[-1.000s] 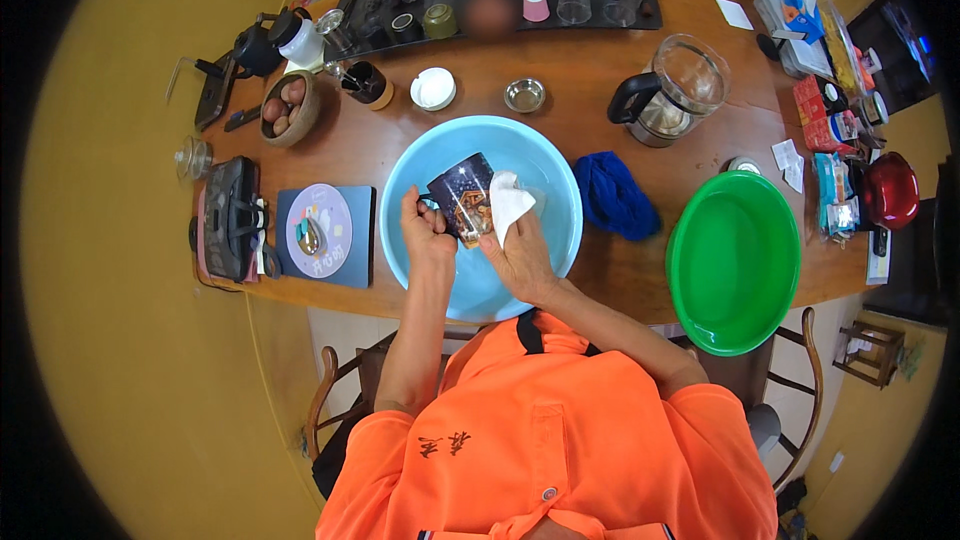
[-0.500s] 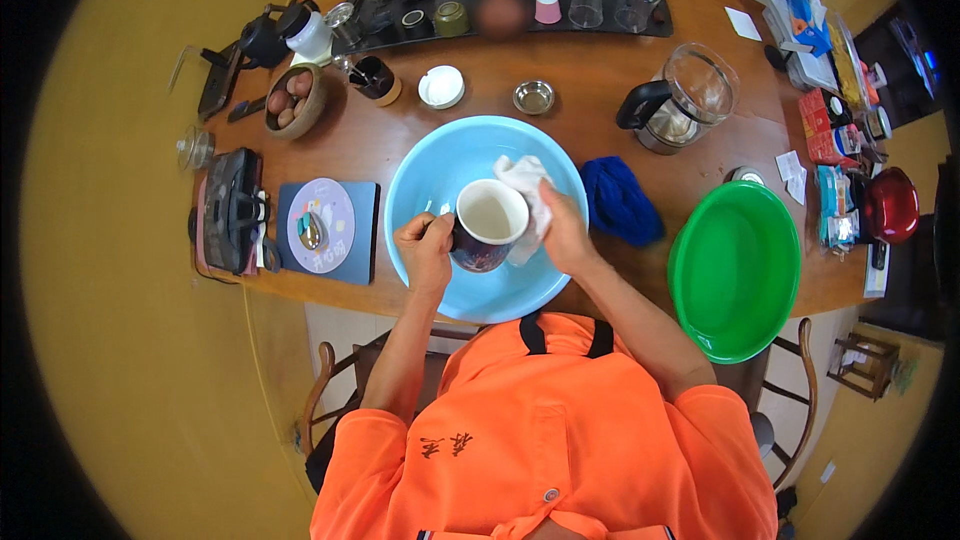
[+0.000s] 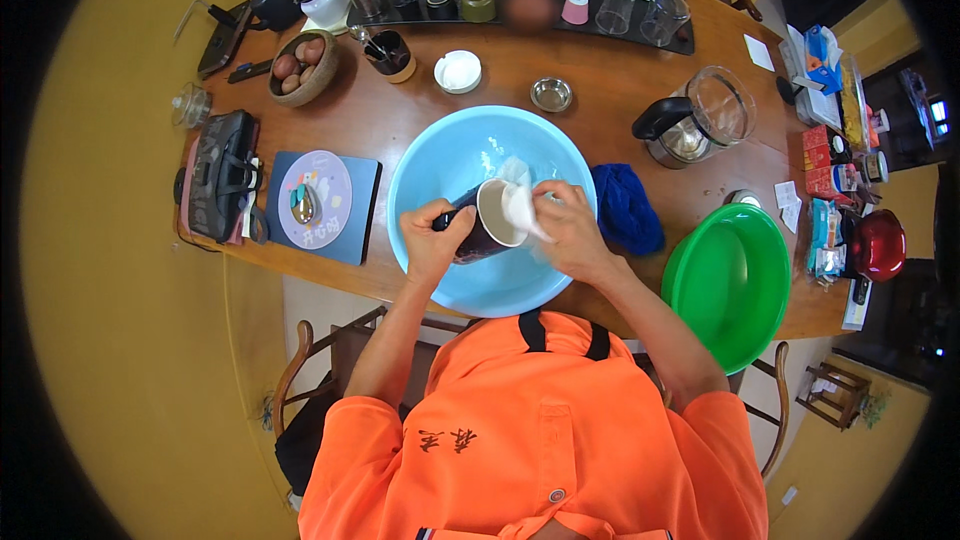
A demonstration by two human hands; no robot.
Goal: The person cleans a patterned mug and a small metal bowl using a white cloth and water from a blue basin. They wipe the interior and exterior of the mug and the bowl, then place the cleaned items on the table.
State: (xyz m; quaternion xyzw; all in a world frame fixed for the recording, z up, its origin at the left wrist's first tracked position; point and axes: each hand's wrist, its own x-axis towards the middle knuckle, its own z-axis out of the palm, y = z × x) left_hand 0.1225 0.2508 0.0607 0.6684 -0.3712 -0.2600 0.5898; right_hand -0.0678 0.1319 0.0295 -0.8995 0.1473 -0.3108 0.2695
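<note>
A dark mug with a pale inside is tilted over the light blue basin, its mouth turned to the right. My left hand grips the mug by its dark handle. In my right hand is a wet-looking white cloth, pressed against the right side of the mug's rim. Part of the cloth is hidden behind my fingers. Some clear liquid glints in the bottom of the basin.
Right of the basin lie a crumpled blue cloth and a green basin at the table edge. A glass jug with a black handle stands beyond. Small bowls, a bowl of eggs and a dark tea tray are farther back.
The mug has tipped over to the right, away from nearly upright. My right hand has moved the white cloth down and round onto the rim. The view has shifted slightly.
</note>
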